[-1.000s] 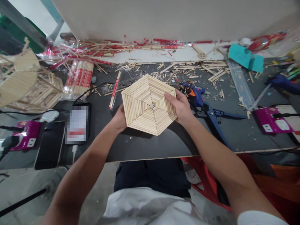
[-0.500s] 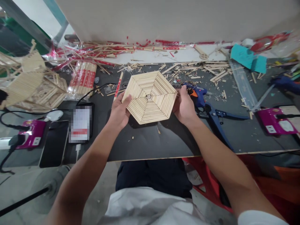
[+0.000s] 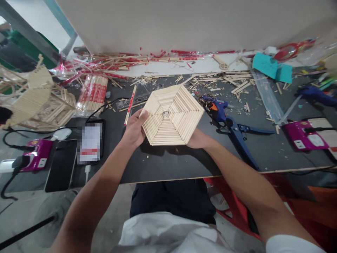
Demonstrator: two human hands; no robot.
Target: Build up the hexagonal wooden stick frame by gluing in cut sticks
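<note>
A hexagonal panel of thin wooden sticks (image 3: 171, 130), laid in rings around a small central hole, is held up over the dark table. My left hand (image 3: 134, 128) grips its left corner, thumb on top and fingers underneath. Behind the lower right edge is my right hand (image 3: 198, 138); its fingers are hidden by the panel, so their grip cannot be seen. To the right lie a blue glue gun (image 3: 219, 107) and a blue-handled cutter (image 3: 239, 133). One stick with a red wrapper (image 3: 130, 105) lies left of the panel.
Stick offcuts (image 3: 239, 82) litter the back of the table (image 3: 168, 165). At left are wrapped stick bundles (image 3: 92, 93), a stick-built structure (image 3: 34, 98), two phones, including a dark one (image 3: 61, 165), and a purple power strip (image 3: 39, 153). Another purple strip (image 3: 302, 135) sits at right.
The panel has tilted and turned slightly, its right side shifting right. My right hand has gone from the right corner to beneath the lower right edge. The left hand keeps its hold.
</note>
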